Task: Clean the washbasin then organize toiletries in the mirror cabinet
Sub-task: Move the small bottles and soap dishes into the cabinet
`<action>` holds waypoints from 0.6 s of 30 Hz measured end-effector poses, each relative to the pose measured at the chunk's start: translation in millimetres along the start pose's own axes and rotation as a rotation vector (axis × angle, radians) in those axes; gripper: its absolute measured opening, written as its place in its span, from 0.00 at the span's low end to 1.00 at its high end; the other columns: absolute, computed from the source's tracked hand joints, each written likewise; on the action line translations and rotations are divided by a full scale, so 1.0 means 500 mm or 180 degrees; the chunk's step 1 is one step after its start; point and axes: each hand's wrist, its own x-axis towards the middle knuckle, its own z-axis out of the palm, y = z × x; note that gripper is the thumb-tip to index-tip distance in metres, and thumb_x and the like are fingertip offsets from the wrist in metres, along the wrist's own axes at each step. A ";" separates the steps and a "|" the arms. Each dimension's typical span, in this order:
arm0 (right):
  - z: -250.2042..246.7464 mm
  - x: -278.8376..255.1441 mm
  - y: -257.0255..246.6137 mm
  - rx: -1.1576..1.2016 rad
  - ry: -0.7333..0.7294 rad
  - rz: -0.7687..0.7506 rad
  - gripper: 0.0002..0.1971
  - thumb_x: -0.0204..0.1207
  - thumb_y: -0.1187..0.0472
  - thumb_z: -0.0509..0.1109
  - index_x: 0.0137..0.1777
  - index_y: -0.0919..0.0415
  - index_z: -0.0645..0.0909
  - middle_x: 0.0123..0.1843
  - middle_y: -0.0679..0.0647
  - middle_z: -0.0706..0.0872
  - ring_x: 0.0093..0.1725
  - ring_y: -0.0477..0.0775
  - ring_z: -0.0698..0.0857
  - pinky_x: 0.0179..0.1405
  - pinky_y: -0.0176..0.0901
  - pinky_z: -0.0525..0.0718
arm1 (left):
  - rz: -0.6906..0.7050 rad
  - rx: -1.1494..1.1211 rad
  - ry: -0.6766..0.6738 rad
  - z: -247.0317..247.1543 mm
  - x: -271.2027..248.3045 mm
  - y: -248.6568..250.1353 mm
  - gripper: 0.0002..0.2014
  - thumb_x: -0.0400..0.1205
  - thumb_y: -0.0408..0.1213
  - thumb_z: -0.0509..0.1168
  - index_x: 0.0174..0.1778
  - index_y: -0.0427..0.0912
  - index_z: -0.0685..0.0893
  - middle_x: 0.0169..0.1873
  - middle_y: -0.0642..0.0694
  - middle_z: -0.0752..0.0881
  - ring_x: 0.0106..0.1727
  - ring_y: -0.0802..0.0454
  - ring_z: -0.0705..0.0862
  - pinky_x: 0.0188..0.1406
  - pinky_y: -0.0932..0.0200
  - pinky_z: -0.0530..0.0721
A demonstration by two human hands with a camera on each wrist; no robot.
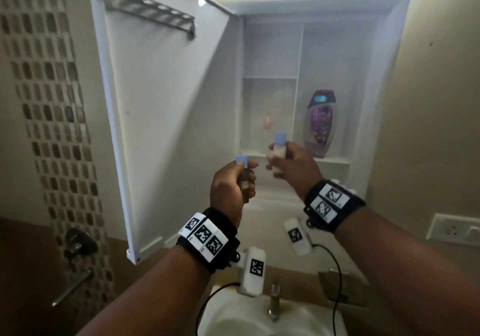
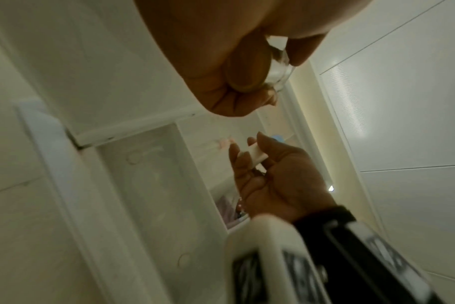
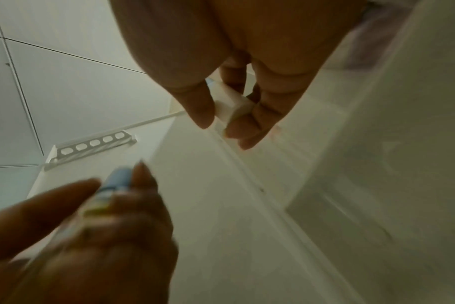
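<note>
The white mirror cabinet (image 1: 345,81) stands with its door (image 1: 166,102) swung out to the left. My left hand (image 1: 231,187) grips a small clear bottle with a blue cap (image 1: 241,161) below the cabinet's lower left corner; its clear base (image 2: 281,70) shows between my fingers. My right hand (image 1: 293,169) holds a small white bottle with a blue cap (image 1: 280,143) upright in front of the bottom shelf (image 1: 335,161); the white body (image 3: 234,107) sits between thumb and fingers. A purple body-wash bottle (image 1: 319,122) stands on that shelf. A pink item (image 1: 267,122) sits blurred in the lower left compartment.
A metal rack (image 1: 150,11) is fixed high on the inside of the door. The washbasin (image 1: 233,315) with its tap (image 1: 274,302) lies below my arms. A mosaic tile strip (image 1: 52,102) and wall valves (image 1: 78,242) are at left, a socket plate (image 1: 454,229) at right.
</note>
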 end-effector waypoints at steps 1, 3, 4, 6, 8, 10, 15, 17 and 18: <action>-0.003 0.038 -0.035 -0.0061 0.0053 -0.0140 0.10 0.79 0.61 0.75 0.60 0.54 0.84 0.50 0.54 0.91 0.46 0.54 0.91 0.41 0.44 0.88 | 0.0118 -0.0001 -0.0001 0.005 0.007 0.019 0.17 0.90 0.38 0.54 0.46 0.37 0.86 0.29 0.47 0.76 0.26 0.54 0.69 0.26 0.61 0.65; -0.004 0.106 -0.101 -0.0229 0.0173 -0.0411 0.11 0.78 0.57 0.76 0.60 0.51 0.84 0.51 0.55 0.91 0.48 0.55 0.91 0.39 0.43 0.87 | 0.0334 0.0106 0.0034 0.009 0.018 0.046 0.15 0.92 0.39 0.57 0.48 0.39 0.87 0.30 0.48 0.76 0.27 0.54 0.71 0.26 0.61 0.68; -0.006 0.140 -0.132 -0.0466 0.0301 -0.0525 0.11 0.77 0.54 0.77 0.58 0.50 0.84 0.50 0.53 0.91 0.48 0.55 0.92 0.38 0.44 0.87 | 0.0407 0.0187 0.0067 0.012 0.024 0.057 0.14 0.92 0.40 0.58 0.50 0.41 0.88 0.31 0.48 0.77 0.27 0.54 0.74 0.26 0.61 0.70; -0.001 0.194 -0.196 -0.1068 0.0746 -0.0779 0.16 0.72 0.48 0.80 0.57 0.50 0.85 0.45 0.46 0.90 0.44 0.50 0.90 0.41 0.44 0.86 | 0.0505 0.0271 0.0111 0.015 0.037 0.086 0.12 0.91 0.44 0.61 0.54 0.46 0.90 0.33 0.50 0.80 0.29 0.53 0.77 0.28 0.60 0.76; 0.005 0.234 -0.245 -0.1292 0.1245 -0.0967 0.21 0.66 0.42 0.80 0.57 0.50 0.86 0.40 0.43 0.89 0.43 0.48 0.90 0.46 0.43 0.86 | 0.0576 0.0251 0.0106 0.017 0.049 0.114 0.11 0.90 0.46 0.63 0.57 0.49 0.90 0.34 0.50 0.82 0.30 0.52 0.78 0.30 0.59 0.79; 0.008 0.261 -0.276 -0.1501 0.1596 -0.1068 0.19 0.68 0.41 0.77 0.54 0.52 0.86 0.39 0.43 0.89 0.46 0.51 0.90 0.46 0.41 0.84 | 0.0642 0.0240 0.0075 0.018 0.055 0.140 0.09 0.90 0.45 0.64 0.56 0.50 0.90 0.35 0.50 0.83 0.31 0.51 0.78 0.31 0.59 0.79; 0.017 0.304 -0.293 -0.2458 0.1767 -0.0888 0.18 0.74 0.47 0.74 0.61 0.54 0.83 0.60 0.55 0.89 0.62 0.62 0.86 0.58 0.46 0.81 | 0.0767 0.0414 -0.0088 -0.003 0.060 0.171 0.09 0.88 0.48 0.65 0.55 0.56 0.91 0.38 0.52 0.86 0.35 0.55 0.81 0.35 0.60 0.81; 0.020 0.310 -0.294 -0.2850 0.1803 -0.0809 0.19 0.75 0.48 0.74 0.63 0.53 0.81 0.61 0.58 0.88 0.61 0.66 0.86 0.58 0.49 0.83 | 0.0833 0.0482 -0.0149 -0.013 0.061 0.170 0.10 0.86 0.51 0.65 0.57 0.56 0.91 0.40 0.53 0.87 0.38 0.57 0.82 0.36 0.61 0.82; 0.023 0.312 -0.295 -0.2959 0.1827 -0.0833 0.20 0.75 0.49 0.74 0.64 0.53 0.79 0.59 0.59 0.88 0.60 0.67 0.87 0.57 0.51 0.83 | 0.0856 0.0492 -0.0176 -0.018 0.060 0.169 0.12 0.84 0.53 0.66 0.57 0.56 0.91 0.41 0.53 0.88 0.39 0.58 0.82 0.36 0.62 0.82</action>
